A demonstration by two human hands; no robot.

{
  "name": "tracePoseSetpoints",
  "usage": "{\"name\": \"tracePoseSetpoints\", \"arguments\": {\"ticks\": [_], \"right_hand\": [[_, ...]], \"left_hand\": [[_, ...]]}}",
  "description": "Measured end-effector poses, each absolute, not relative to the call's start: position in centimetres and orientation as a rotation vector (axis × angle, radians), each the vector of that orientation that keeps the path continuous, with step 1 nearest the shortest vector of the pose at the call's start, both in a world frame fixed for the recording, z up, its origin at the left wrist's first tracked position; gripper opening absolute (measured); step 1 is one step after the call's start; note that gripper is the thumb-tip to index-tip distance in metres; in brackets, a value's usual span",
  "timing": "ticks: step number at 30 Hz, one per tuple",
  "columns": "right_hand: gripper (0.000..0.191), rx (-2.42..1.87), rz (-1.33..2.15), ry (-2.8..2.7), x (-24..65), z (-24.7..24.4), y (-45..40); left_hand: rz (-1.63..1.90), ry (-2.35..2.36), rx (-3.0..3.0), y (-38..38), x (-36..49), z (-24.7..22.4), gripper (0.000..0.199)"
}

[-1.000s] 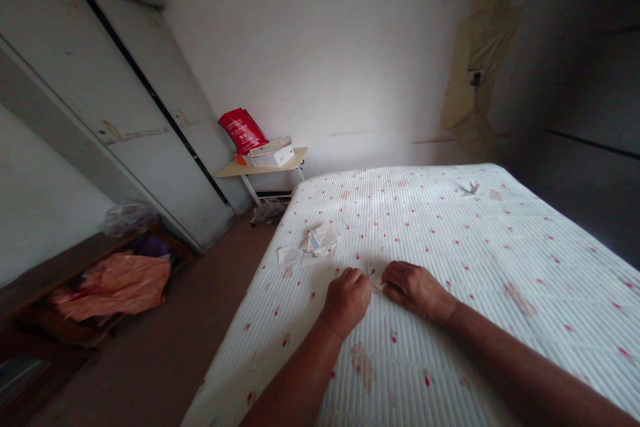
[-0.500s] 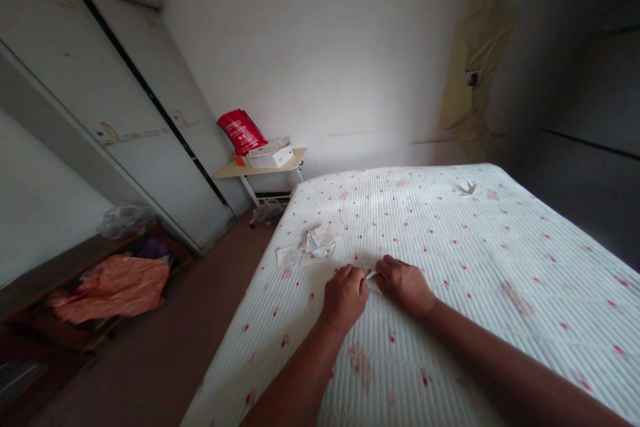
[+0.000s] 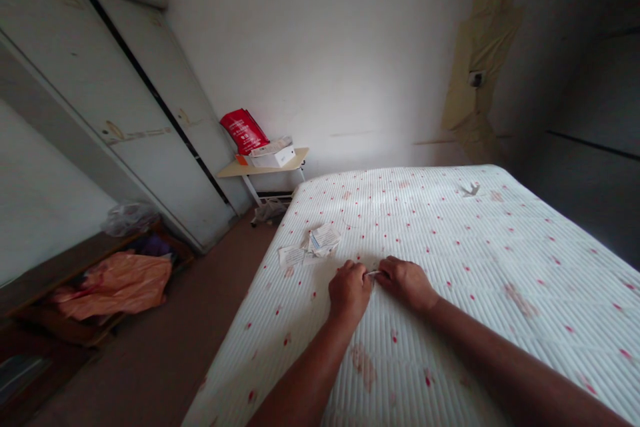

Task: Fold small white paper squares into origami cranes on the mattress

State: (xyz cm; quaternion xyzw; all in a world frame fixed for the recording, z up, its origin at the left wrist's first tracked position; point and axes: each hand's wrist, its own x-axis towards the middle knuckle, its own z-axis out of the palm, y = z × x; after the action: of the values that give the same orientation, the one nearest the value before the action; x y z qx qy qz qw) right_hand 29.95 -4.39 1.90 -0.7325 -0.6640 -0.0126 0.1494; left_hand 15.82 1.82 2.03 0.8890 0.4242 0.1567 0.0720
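Note:
My left hand [image 3: 349, 288] and my right hand [image 3: 406, 282] are close together just above the bed, fingers curled in. Between them runs a thin strip of white paper [image 3: 373, 273], pinched at its left end by my left hand and at its right end by my right. Most of the paper is hidden by the fingers. Beyond my left hand, printed paper pieces [image 3: 324, 240] lie in a small loose pile on the quilted mattress cover [image 3: 420, 240], which is white with red spots.
A crumpled paper scrap [image 3: 471, 189] lies near the bed's far right corner. Behind the bed's left corner stands a small table [image 3: 240, 169] with a red bag [image 3: 245, 131] and a white box [image 3: 274, 157]. At left are a wardrobe [image 3: 150, 147] and an orange plastic bag [image 3: 120, 283].
The paper between my hands shows less now: a lower flap seen before has gone from sight, leaving a narrow edge. Both hands stay nearly in place; the view has shifted slightly.

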Motion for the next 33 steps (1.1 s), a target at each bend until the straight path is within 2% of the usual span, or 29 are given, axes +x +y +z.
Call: {"name": "tracePoseSetpoints", "arguments": {"ticks": [6,12,14,21,33], "right_hand": [[0.019,-2.103,0.001,-1.881,29.9,2.0,-4.3],[0.021,-1.667,0.520,-1.816,31.9,2.9,-5.1],[0.022,-1.615,0.595,-1.773,32.6,3.0,-5.2],[0.023,-1.732,0.330,-1.808,32.2,2.7,-4.8],[0.023,-1.677,0.449,-1.773,32.5,2.4,-4.7]], "left_hand": [[0.475,1.243,2.644,1.8,15.9,2.3,0.011],[0.432,1.304,2.585,1.9,16.2,2.5,0.015],[0.413,1.324,2.563,2.0,16.3,2.5,0.017],[0.381,1.356,2.559,1.9,16.4,2.6,0.017],[0.422,1.340,2.599,1.8,16.6,2.6,0.022]]}}
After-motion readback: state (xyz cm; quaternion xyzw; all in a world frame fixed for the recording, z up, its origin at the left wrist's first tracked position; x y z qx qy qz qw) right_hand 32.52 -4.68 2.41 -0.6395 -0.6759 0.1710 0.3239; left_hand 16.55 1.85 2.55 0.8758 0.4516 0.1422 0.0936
